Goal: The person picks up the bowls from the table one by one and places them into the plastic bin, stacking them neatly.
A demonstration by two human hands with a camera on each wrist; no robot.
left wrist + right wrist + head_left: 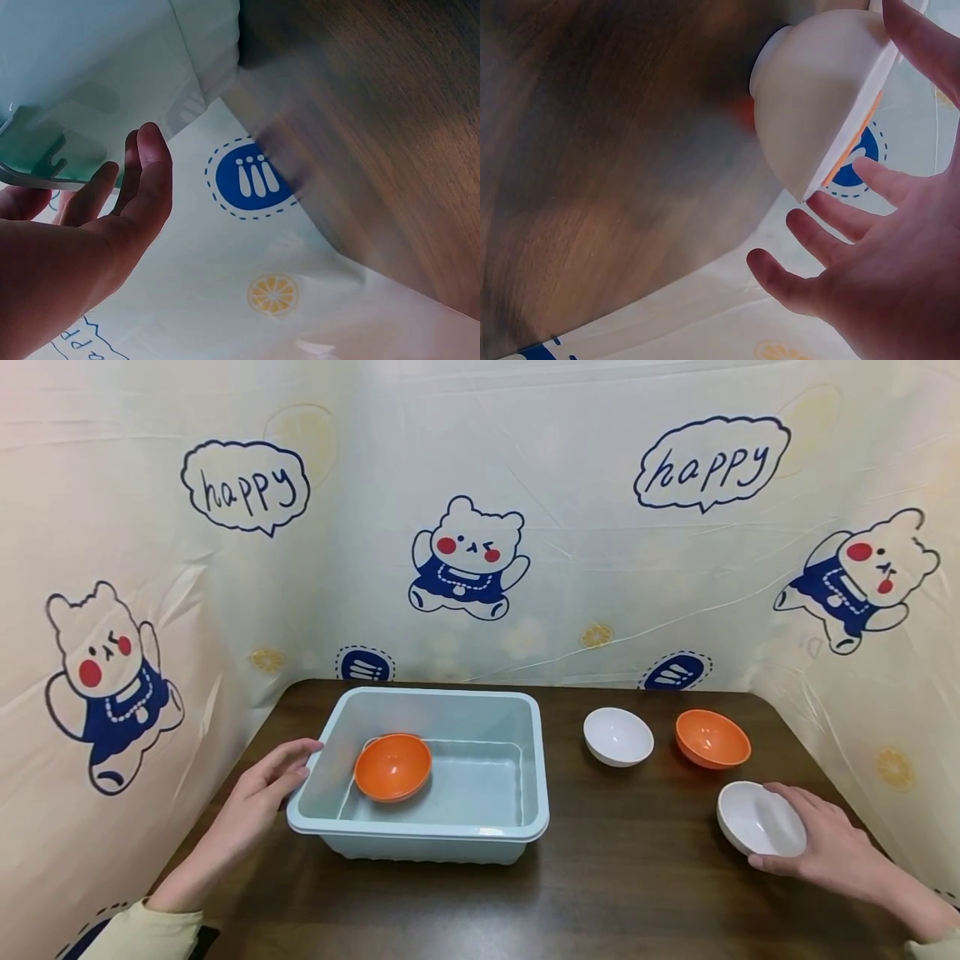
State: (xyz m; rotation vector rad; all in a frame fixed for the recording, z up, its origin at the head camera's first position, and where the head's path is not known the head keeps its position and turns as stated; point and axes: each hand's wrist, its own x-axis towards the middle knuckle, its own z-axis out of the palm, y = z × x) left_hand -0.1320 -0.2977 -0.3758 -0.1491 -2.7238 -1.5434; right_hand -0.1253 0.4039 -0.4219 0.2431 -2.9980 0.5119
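Toward the right of the table, my right hand [843, 847] spans a white bowl [761, 818], with its thumb at the near rim and fingers at the far rim. In the right wrist view the outside of that white bowl [817, 97] shows, with the fingers [836, 217] by its edge; whether it is off the table I cannot tell. My left hand [262, 789] touches the left rim of a pale blue plastic tub [420, 832], its fingers loosely bent beside the outer wall. An orange bowl [393, 767] lies inside the tub, on its left side.
Another white bowl [618, 737] stands right of the tub, and another orange bowl [712, 739] sits beside it, beyond my right hand. The dark wooden table [600, 893] is bordered by a printed cloth [585, 568] at the back and sides.
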